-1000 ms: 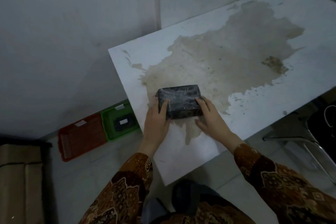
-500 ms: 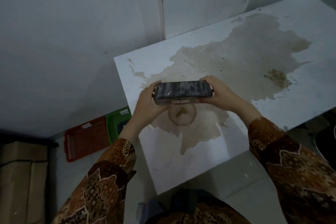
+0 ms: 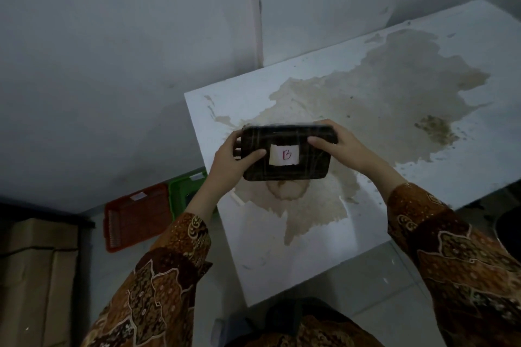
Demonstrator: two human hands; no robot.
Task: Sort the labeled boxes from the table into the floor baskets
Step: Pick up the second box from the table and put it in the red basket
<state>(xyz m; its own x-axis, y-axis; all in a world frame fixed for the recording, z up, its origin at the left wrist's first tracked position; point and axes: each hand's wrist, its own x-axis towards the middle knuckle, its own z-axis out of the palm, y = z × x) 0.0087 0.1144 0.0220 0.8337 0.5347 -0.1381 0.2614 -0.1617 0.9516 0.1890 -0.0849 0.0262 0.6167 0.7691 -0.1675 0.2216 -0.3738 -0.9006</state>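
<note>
1. A dark box (image 3: 286, 153) is held up above the white table (image 3: 423, 172), tilted so its broad face turns toward the camera; on that face sits a white paper label (image 3: 284, 154) with a red letter B.
2. The left hand (image 3: 228, 166) clasps the box's left end, thumb pressed across the front face and the other fingers wrapped behind; the right hand (image 3: 341, 144) clasps the right end, thumb laid on the front near the top corner, fingers behind.
3. The tabletop carries a wide brownish stain (image 3: 375, 98) that spreads under and beyond the box; a ring mark lies just below the box.
4. On the floor left of the table stand two baskets side by side: a red basket (image 3: 138, 220) and a green basket (image 3: 184, 189), the green one partly hidden by the left forearm; each seems to bear a small white tag, too small to read.
5. Cardboard cartons (image 3: 36, 276) stand at the far left; both sleeves are brown with a patterned print.
</note>
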